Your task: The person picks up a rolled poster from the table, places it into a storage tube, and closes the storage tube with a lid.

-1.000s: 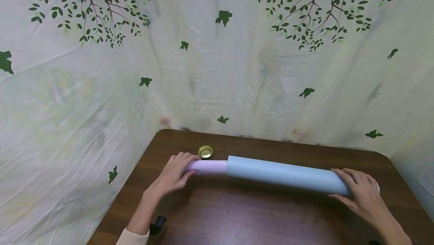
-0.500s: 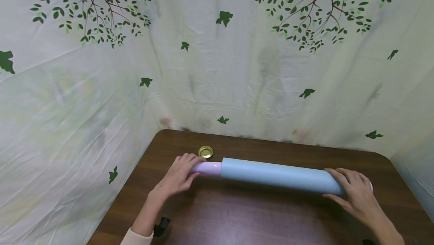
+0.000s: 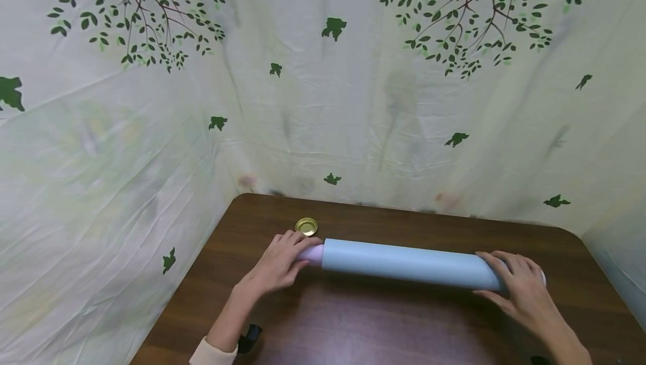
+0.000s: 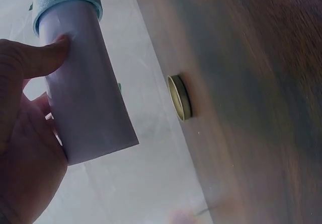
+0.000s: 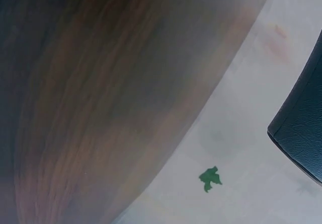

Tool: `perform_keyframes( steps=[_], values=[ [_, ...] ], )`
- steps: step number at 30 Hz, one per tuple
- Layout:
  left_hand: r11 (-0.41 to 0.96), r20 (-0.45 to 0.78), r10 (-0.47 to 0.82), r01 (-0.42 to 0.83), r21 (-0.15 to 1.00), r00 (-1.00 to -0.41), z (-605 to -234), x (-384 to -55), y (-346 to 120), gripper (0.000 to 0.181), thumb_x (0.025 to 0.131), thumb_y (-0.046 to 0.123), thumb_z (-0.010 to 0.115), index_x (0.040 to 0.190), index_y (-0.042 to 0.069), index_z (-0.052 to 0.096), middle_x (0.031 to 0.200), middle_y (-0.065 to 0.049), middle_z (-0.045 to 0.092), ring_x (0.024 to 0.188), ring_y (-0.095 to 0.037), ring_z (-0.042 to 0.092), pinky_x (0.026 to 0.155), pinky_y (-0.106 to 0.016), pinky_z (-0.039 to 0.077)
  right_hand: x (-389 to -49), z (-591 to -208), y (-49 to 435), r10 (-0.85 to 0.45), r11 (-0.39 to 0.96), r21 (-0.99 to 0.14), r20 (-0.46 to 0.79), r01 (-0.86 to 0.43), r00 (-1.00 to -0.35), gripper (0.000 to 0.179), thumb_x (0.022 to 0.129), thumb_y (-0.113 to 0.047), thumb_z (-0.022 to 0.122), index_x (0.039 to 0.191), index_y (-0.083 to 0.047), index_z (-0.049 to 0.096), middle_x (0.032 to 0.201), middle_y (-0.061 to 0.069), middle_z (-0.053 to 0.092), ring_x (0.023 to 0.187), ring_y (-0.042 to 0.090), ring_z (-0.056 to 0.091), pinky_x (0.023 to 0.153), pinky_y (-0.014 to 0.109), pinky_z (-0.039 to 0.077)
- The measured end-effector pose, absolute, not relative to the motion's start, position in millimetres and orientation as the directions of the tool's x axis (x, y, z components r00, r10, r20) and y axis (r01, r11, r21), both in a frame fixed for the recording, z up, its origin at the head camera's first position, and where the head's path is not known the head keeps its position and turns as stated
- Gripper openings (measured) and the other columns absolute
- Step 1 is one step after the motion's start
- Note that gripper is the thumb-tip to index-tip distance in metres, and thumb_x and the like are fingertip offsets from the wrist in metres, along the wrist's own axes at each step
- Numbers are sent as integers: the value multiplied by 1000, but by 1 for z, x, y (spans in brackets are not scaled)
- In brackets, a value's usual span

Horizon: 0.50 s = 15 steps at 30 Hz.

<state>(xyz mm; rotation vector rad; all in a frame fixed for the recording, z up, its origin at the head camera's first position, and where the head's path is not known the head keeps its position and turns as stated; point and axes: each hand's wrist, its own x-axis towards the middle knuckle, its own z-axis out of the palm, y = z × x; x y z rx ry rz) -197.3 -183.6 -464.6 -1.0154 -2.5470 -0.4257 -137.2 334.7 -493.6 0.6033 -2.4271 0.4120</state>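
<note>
A thick light blue tube (image 3: 404, 262) spans the space over the table between both hands, nearly level. From its left end sticks a narrower lilac tube (image 4: 88, 93), partly inside the blue one. My left hand (image 3: 281, 261) grips the lilac tube, its thumb lying along it close to the blue rim. Around the blue tube near its right end curls my right hand (image 3: 520, 289), thumb below and fingers over the top. In the right wrist view only a corner of the blue tube (image 5: 302, 126) shows, and the hand is out of sight.
A small gold round lid (image 3: 306, 226) lies on the brown wooden table (image 3: 393, 320), just beyond the left hand. White cloth (image 3: 363, 101) printed with leaves and branches hangs behind the table and along its left side.
Less of the lilac tube shows outside the blue one. My left hand has moved right, while my right hand and the blue tube have shifted left.
</note>
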Motion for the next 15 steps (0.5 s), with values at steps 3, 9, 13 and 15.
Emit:
perform_keyframes(
  steps=[3,9,13,15],
  values=[
    [685,456,603,718,126,-655,-466,-198,-181,48,87,14,80,133,19,66,116,-4,68,103,-24,61,82,-40,45,-137,-494,335,-327,850,-138,620,-509,-713,82,68,-57,86,136,-15,65,118,16,64,106,39,57,89,61,36],
    [677,470,608,727,114,-640,-467,-198,-179,49,85,13,81,132,18,66,112,-2,66,107,-24,61,84,-41,46,-136,-495,334,-328,850,-132,624,-509,-709,83,64,-50,88,136,-15,65,118,15,63,106,38,57,90,60,36],
    [686,453,604,717,124,-656,-467,-197,-177,49,86,14,81,132,18,66,113,-1,66,107,-23,61,84,-41,47,-136,-494,334,-324,851,-138,623,-507,-712,83,65,-51,89,136,-15,65,118,15,63,106,39,57,90,61,36],
    [689,444,602,713,132,-664,-466,-196,-177,49,86,14,81,133,19,65,115,-2,66,109,-24,61,89,-43,47,-136,-494,334,-323,850,-138,624,-508,-711,82,68,-55,87,136,-15,65,118,15,63,106,38,57,90,61,36]
  ],
)
